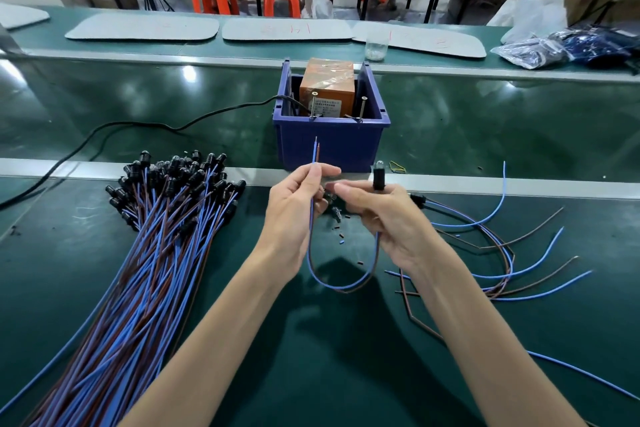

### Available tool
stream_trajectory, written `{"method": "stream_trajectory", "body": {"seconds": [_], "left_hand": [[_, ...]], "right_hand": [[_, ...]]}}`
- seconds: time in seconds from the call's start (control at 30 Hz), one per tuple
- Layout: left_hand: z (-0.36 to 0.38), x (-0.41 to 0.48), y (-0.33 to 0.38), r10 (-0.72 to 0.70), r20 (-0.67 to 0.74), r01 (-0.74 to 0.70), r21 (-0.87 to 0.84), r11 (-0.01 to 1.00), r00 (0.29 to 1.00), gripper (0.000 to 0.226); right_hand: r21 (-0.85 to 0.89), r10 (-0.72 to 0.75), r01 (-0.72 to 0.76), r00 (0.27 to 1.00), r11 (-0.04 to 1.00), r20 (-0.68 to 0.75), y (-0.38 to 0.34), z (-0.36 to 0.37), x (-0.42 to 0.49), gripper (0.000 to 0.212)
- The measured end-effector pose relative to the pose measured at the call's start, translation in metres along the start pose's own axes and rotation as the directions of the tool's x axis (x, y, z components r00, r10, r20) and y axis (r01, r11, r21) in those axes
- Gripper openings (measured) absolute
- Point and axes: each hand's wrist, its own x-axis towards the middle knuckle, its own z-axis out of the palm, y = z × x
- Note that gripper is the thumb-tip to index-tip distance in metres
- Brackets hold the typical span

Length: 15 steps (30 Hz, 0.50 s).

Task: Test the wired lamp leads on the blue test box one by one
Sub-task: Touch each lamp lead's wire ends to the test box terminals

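Two hands, one lamp lead (341, 286) in front of the blue test box (332, 146)
My left hand (298, 204) pinches the blue and brown wires just below their bare tips (316, 146) (pointing up, short of the box's two metal posts (313, 106)); my right hand (377, 215) grips the black lamp holder (378, 177) upright. The wire hangs in a loop between them; the bundle of leads (156, 236) lies to my left on the green table (311, 357)

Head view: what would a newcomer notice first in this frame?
The two hands at centre: the left hand pinches the bare ends of a lead pointing up, and the right hand grips its lamp. Just beyond them stands the blue box. A thick bundle of blue and brown leads fans out at left, with a few loose leads at right.
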Motion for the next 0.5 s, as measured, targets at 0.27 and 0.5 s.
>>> {"method": "stream_trajectory", "body": {"seconds": [0.27,0.5], "left_hand": [[0.013,-0.011,0.005,-0.062,-0.111,0.047,-0.13,0.99,0.992,0.021],[0.01,-0.007,0.001,-0.051,-0.175,0.011,-0.217,0.976,0.983,0.028]], "right_hand": [[0.078,-0.065,0.064,0.998,0.995,0.009,0.007,0.02,-0.008,0.009],[0.265,-0.043,0.075,0.991,0.961,-0.125,0.002,0.022,-0.007,0.014]]}}
